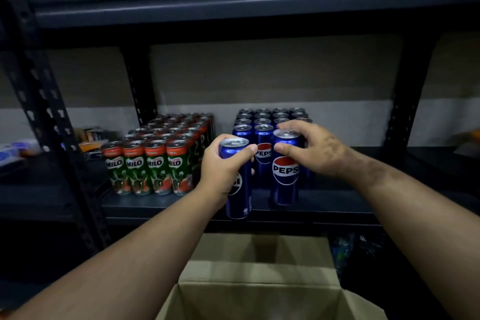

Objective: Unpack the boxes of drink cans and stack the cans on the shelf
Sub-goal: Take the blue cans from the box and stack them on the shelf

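My left hand (223, 166) grips a blue Pepsi can (239, 200) just in front of the dark shelf's front edge (324, 212); the can hangs slightly below shelf level. My right hand (314, 150) holds a second Pepsi can (285, 179) by its top, and this can stands upright on the shelf. Behind it stand several rows of blue Pepsi cans (263, 122). An open cardboard box (259, 275) sits below the shelf, its inside mostly hidden.
A block of green Milo cans (153, 163) fills the shelf to the left of the Pepsi cans. A perforated metal upright (49, 112) stands at the left. Another shelf board (233, 10) runs overhead. Small packets (88, 140) lie at the far left.
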